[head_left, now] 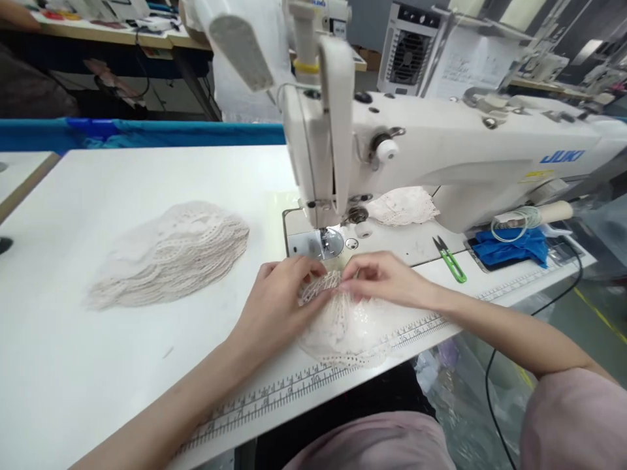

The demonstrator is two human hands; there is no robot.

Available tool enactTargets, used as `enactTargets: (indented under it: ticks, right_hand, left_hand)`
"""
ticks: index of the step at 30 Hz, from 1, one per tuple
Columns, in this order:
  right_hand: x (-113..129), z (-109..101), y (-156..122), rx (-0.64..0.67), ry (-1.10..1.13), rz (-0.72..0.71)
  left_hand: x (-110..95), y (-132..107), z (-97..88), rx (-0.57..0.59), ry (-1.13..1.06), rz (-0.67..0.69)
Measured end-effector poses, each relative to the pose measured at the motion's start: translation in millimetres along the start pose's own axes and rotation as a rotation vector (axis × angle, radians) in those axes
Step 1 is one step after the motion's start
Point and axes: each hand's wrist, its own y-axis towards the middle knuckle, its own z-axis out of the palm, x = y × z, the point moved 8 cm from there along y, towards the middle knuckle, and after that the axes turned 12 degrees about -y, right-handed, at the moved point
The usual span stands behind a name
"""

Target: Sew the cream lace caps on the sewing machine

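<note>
Both hands pinch a white lace piece (337, 323) just in front of the sewing machine's needle area. My left hand (289, 294) is closed on its left upper edge, thumb and fingers together. From the right, my right hand (379, 281) grips the same edge between thumb and fingertips. The lace spreads down toward the table's front edge, gathered where the fingers hold it. Just beyond the hands are the presser foot (324, 241) and metal plate of the white sewing machine (416, 143).
A stack of white lace pieces (181, 261) lies to the left. Another lace piece (404, 205) rests under the machine arm. Green thread snips (450, 260), blue cloth (512, 245) and a thread cone (553, 212) sit at the right. A printed ruler (289, 390) runs along the front edge.
</note>
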Motion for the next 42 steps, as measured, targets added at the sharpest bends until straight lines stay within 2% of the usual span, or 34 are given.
enactTargets:
  ticks: [2,5,7,10,13,15,17,20,21,25,29,33,35,39,42]
  right_hand:
    - [3.0,-27.4,-0.1,-0.181,-0.337,-0.05]
    - [3.7,-37.4,6.8,-0.165,-0.644,-0.042]
    - [3.3,-31.4,14.1,-0.078,-0.634,-0.041]
    - [-1.1,-13.2,23.0,0.08,-0.429,-0.005]
    - [0.6,-3.9,25.2,0.103,-0.337,-0.04]
    - [9.6,-8.4,21.8,0.041,-0.486,-0.151]
    - [15.3,-24.2,15.9,-0.09,-0.781,-0.185]
    - [14.1,-65.7,6.1,-0.368,-1.263,-0.001]
    - [11.5,-76.7,3.9,-0.415,-1.36,0.062]
    - [-8.9,-94.7,7.9,-0.415,-1.418,0.176]
    - [-22.0,-97.4,17.0,-0.459,-1.32,0.21]
    - [-21.2,-92.4,15.9,-0.395,-1.23,0.186]
    - [-15.5,-84.1,7.5,-0.301,-1.126,0.12]
    - [1.5,-47.4,-24.2,0.086,-0.791,-0.047]
    - [12.2,-22.9,-59.6,0.319,-0.679,-0.06]
  left_hand:
    - [0.6,-1.0,2.9,-0.024,0.082,0.001]
    - [1.1,-1.3,9.1,0.001,0.057,0.001]
    - [-1.2,-1.3,7.4,-0.013,-0.034,0.018]
    - [-3.3,-1.7,0.8,-0.047,-0.179,0.032]
    - [-1.1,-1.8,-1.1,-0.054,-0.151,0.041]
    - [0.5,-1.5,-0.4,-0.067,-0.05,0.067]
    - [0.5,-1.1,2.2,-0.072,0.035,0.11]
    - [-0.4,-0.4,5.9,-0.07,0.081,0.156]
    - [-0.6,-0.3,6.0,-0.076,0.083,0.163]
    - [-0.2,-0.8,5.5,-0.083,0.097,0.168]
    - [0.9,-2.0,4.9,-0.081,0.126,0.172]
    - [2.8,-2.6,3.7,-0.083,0.127,0.167]
    - [3.8,-2.6,3.4,-0.085,0.121,0.169]
    - [5.2,-2.7,3.3,-0.095,0.106,0.176]
    - [5.8,-3.0,3.4,-0.099,0.099,0.17]
